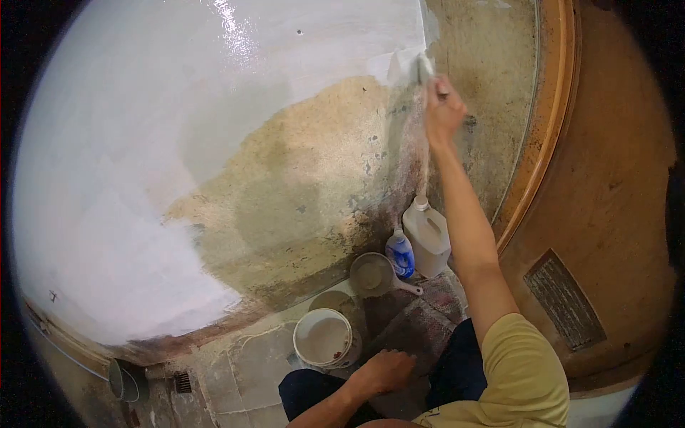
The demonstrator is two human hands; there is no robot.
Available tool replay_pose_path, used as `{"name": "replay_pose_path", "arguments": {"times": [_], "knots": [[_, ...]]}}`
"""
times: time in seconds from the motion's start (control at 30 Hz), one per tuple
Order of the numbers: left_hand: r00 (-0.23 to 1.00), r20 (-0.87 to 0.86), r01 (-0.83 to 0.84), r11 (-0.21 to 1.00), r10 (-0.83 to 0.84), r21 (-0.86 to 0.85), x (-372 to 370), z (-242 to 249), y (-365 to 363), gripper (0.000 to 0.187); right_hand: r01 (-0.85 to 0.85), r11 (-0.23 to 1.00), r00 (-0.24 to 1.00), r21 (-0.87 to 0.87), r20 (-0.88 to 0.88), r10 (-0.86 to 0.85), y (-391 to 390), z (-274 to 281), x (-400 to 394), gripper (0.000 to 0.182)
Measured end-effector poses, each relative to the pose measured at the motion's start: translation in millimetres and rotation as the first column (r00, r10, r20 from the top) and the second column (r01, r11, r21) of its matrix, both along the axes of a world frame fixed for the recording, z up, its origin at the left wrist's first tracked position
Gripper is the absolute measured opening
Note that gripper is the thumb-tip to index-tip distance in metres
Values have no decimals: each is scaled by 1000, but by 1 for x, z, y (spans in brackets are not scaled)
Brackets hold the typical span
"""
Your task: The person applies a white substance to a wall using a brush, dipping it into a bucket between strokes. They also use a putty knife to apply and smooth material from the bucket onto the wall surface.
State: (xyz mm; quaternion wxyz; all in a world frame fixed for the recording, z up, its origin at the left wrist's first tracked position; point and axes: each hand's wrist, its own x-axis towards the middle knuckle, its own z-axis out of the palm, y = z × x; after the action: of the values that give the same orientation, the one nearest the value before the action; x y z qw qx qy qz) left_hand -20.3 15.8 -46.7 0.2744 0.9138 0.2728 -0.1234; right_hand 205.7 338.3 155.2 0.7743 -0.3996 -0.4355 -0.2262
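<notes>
My right hand [446, 107] is raised to the wall corner, closed around what looks like a paintbrush [425, 68]. Motion blurs the brush, and its head meets the wall at the edge of the white paint [143, 178]. Below that coat lies a bare, stained yellowish patch of wall [285, 178]. Low down by my knees, my left hand [387, 371] has its fingers curled in, with nothing visible in them. Just beyond it stands a white bucket [325, 337] with pale, whitish contents.
A handled dipper [372, 275], a blue-labelled bottle [401, 255] and a translucent jug [428, 239] stand at the wall's foot. On the right is a brown door [614, 178] with a vent [565, 299]. A dark bucket [127, 380] sits at far left, near a floor drain [183, 383].
</notes>
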Motion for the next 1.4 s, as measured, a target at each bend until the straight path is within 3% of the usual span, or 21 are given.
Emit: {"name": "replay_pose_path", "arguments": {"times": [0.03, 0.1, 0.13, 0.2, 0.27, 0.4, 0.57, 0.63, 0.73, 0.8, 0.93, 1.0, 1.17, 1.27, 1.37, 1.4], "knots": [[1000, 4, 7, 1000, -7, 1, 2, 3, 2, 31, 42, 996, 997, 77, 56, -47, 3, 0, -4, 17], [990, -138, 7, 998, -15, -58, 5, 10, 6, 31, 1, 1000, 998, 22, 64, -3, -10, -1, -10, 17], [991, -135, 12, 998, -19, -56, 4, 5, 5, 31, -51, 998, 997, -34, 63, 53, -18, 1, -14, 17], [1000, -12, 28, 998, -28, 60, -2, -9, 3, 30, 13, 1000, 999, -11, 48, -12, -11, 8, -5, 18], [999, -29, 25, 999, -25, 23, 1, -13, 2, 28, 75, 997, 997, -1, 29, -75, 0, 9, 2, 19], [995, -92, 37, 999, -40, -32, 3, 7, 5, 25, -9, 1000, 998, -21, 55, 10, 1, 13, -3, 21], [1000, 7, -22, 997, 21, 77, -3, -7, 0, 24, 31, 999, 996, -22, 82, -29, 6, 23, 11, 24], [1000, 16, -23, 997, 21, 79, -2, -10, 2, 24, 17, 989, 995, -149, 97, -2, 6, 26, 14, 24], [1000, 23, -11, 1000, 10, 12, -2, -16, 1, 23, 126, 992, 983, -20, 139, -122, 8, 16, 8, 25], [997, 81, -8, 991, -3, 133, -9, -22, 0, 23, 89, 994, 991, -56, 105, -83, 2, 22, 12, 25], [999, 21, -33, 993, 31, 112, -5, -1, -2, 22, 11, 995, 997, -99, 78, -4, -9, 55, 15, 25], [997, 51, -64, 995, 60, 79, -5, 12, -4, 22, 57, 995, 993, -76, 103, -49, 2, 59, 17, 24], [995, 90, -50, 979, 33, 196, -11, -19, -2, 25, 73, 996, 990, -49, 125, -66, 6, 19, 11, 17], [990, 140, -51, 979, 23, 198, -8, -8, -3, 26, 138, 990, 980, -24, 149, -133, 10, -5, 8, 16], [990, 136, -46, 983, 22, 180, -8, -8, -6, 25, 108, 993, 987, -50, 126, -101, 8, -9, -8, 18], [991, 135, -51, 980, 25, 192, -7, -11, -6, 24, 27, 999, 996, -31, 90, -24, 3, -7, -19, 17]]}}
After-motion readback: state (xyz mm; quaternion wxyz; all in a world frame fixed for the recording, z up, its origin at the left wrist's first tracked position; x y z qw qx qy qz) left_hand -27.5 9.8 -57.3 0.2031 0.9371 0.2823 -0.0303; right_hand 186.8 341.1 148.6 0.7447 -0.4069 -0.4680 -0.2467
